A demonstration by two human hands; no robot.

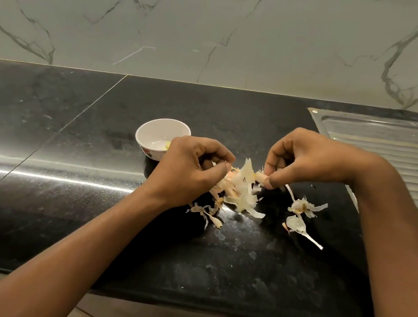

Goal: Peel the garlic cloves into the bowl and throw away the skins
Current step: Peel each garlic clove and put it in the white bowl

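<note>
- While the thumb and fingers (269, 183) of our right hand (305, 159) were pressed together on the pale tip of a garlic clove (259, 176), our left hand (188, 167) had its fingers curled, pinching the papery skins (240, 192) on the clove's other side. Both hands were low over the counter (66, 193), with the clove between them.
- The clove itself was mostly hidden. Only a small cream stub showed, and we could not tell how much skin clung to it.
- The skins flared out in a loose, dry heap, white shading to pink and thin enough to look translucent. More scraps (303, 208) lay apart to the right, and a few by our left wrist.
- The white bowl (153, 130) stood just behind our left hand, touching nothing, with one yellowish peeled clove (167, 144) inside.
- We judged that the clove, gripped only by its tip, could slip out on a sharp pull and skid across the polished black stone.
- We judged that the light skins could drift into the bowl, or towards the steel drainboard (388, 143) on the right, if our sleeveless forearms swept them.
</note>
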